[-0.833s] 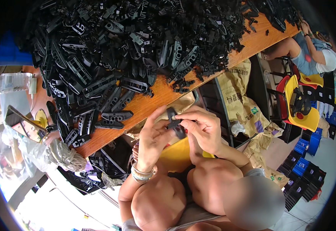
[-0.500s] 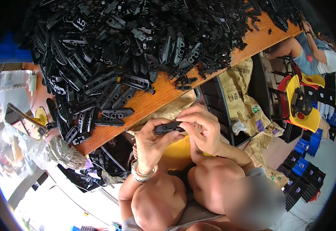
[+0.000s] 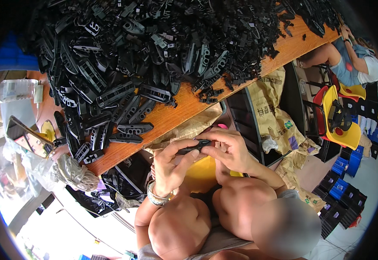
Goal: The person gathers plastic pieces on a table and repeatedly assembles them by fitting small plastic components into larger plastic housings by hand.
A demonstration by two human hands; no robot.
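Both of my hands meet above my knees, just in front of the table edge. My left hand (image 3: 171,167) pinches one end of a small black plastic part (image 3: 192,147) between thumb and fingers. On its other end my right hand (image 3: 231,149) is closed, with thumb and fingertips pressed to it. Fingers cover much of the part, so its full shape is hidden. Beyond my hands, a large pile of black plastic parts (image 3: 124,65) covers the wooden table (image 3: 181,112); long pieces with round holes lie nearest.
Brown paper (image 3: 204,118) hangs at the table edge, by black crates (image 3: 243,113) and a paper sack (image 3: 271,104). Left are a tablet-like device (image 3: 28,136) and plastic bag (image 3: 74,171). Another person (image 3: 355,63) sits far right, near a yellow chair (image 3: 342,130) and stacked bins (image 3: 338,190).
The black part has turned and tilted, now showing a narrower side. My right fingers have come down and closed further over it; my left hand has shifted slightly.
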